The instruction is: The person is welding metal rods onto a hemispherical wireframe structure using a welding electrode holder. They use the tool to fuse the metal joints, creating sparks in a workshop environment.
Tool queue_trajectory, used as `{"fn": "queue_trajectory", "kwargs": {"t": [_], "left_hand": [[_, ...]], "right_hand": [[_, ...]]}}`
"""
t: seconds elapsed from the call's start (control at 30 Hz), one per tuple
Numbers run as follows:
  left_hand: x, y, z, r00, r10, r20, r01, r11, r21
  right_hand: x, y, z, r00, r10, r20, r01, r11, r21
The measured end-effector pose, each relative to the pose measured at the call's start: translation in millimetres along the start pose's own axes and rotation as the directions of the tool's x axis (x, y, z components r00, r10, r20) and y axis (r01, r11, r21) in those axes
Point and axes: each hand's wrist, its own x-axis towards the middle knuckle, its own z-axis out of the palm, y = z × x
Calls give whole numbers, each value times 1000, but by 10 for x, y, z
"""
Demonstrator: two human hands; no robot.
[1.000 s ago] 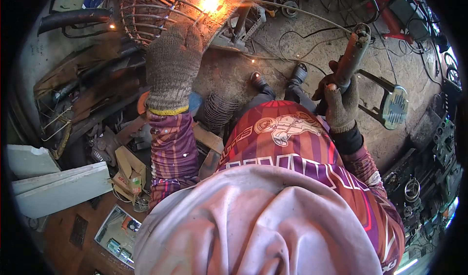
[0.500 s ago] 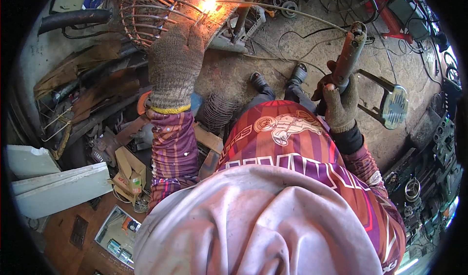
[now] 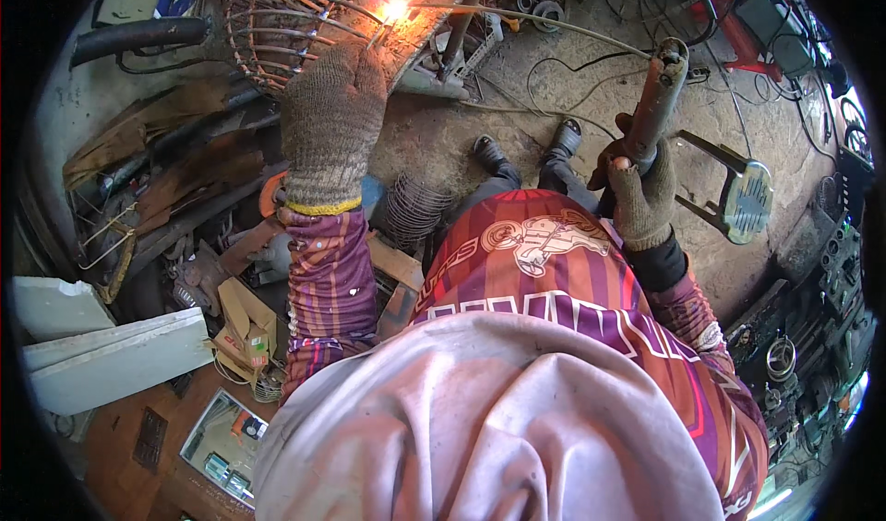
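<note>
My right hand [image 3: 643, 198], in a worn knit glove with a fingertip bare, grips a welding electrode holder [image 3: 653, 106]. A long thin welding rod [image 3: 554, 25] runs from the holder's head leftward to a bright arc [image 3: 395, 10] on the metal bench top [image 3: 420, 41]. My left hand [image 3: 334, 119], in a grey-brown knit glove with a yellow cuff, rests at the bench edge just below the arc. Its fingers are bent over and largely hidden; what they pinch is unclear. Beside it curves a cage of bent metal rods [image 3: 277, 27].
A small stool [image 3: 746, 203] stands right of my feet. Cables [image 3: 591, 106] trail over the concrete floor near a red-framed machine [image 3: 743, 23]. Below my left arm lie coiled wire [image 3: 415, 209], scrap metal [image 3: 185, 166] and an open cardboard box [image 3: 245, 332]. Dark metal parts [image 3: 835, 263] line the right.
My right hand and the electrode holder have shifted slightly left. My left hand stays in place, and the arc still burns at the same spot.
</note>
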Motion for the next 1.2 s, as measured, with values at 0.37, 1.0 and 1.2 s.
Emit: {"fn": "queue_trajectory", "kwargs": {"t": [0.37,1.0,1.2], "left_hand": [[-10,-8,-31,1000,-6,2,6,999,38],[-29,-137,-5,997,-15,81,14,1000,16],[-14,-52,-19,1000,-11,23,10,999,38]], "right_hand": [[44,6,63,1000,-26,16,27,998,-60],[10,-96,116,1000,2,14,-4,986,165],[-1,26,74,1000,9,2,-9,999,53]]}}
